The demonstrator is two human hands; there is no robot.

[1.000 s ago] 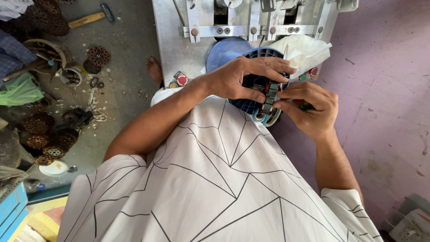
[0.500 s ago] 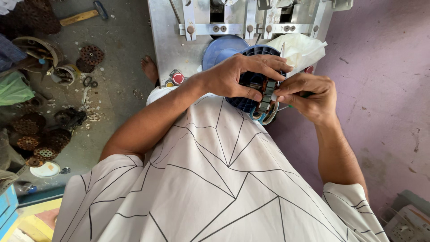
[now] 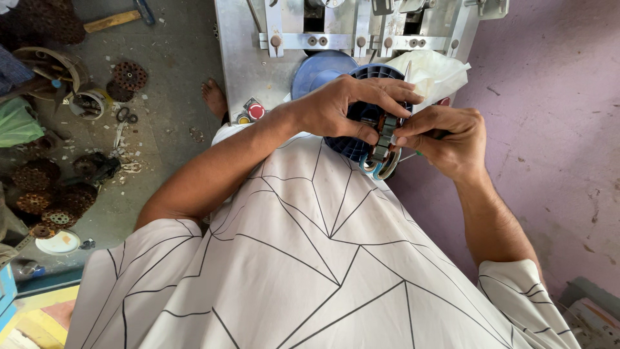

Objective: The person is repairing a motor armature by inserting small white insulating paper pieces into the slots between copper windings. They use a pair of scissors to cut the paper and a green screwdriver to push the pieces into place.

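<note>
Stator ring (image 3: 382, 145) between both hands' grips.

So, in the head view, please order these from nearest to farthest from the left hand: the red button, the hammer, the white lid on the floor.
Measured from the left hand:
1. Red button, on the machine front, just to its left.
2. Hammer, top left on the floor.
3. White lid, lower left on the floor, farthest.
</note>
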